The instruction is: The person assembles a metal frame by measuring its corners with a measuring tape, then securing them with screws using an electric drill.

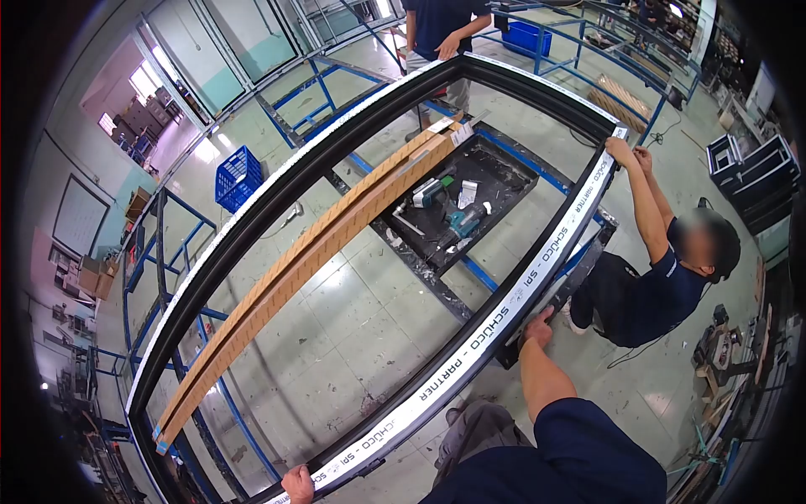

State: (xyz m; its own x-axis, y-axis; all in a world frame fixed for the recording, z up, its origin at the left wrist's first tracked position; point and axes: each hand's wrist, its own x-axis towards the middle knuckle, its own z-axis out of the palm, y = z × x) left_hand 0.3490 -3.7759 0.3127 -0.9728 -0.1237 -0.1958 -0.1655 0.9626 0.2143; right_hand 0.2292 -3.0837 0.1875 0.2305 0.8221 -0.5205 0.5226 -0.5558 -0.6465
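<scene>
A large black window frame with white protective film printed "SCHÜCO PARTNER" lies across blue metal stands in front of me. My left hand is closed round its near edge at the lower left. Farther right, my right hand grips the outer side of the same near edge, with some of its fingers hidden. A crouching person at the right has both hands at the right corner of the frame. Another person stands at the far side with a hand on the far corner.
Long cardboard-wrapped profiles run beneath the frame opening. A dark tray below holds teal power tools. A blue crate sits on the floor at left. Black cases stand at the far right, and cables lie on the floor.
</scene>
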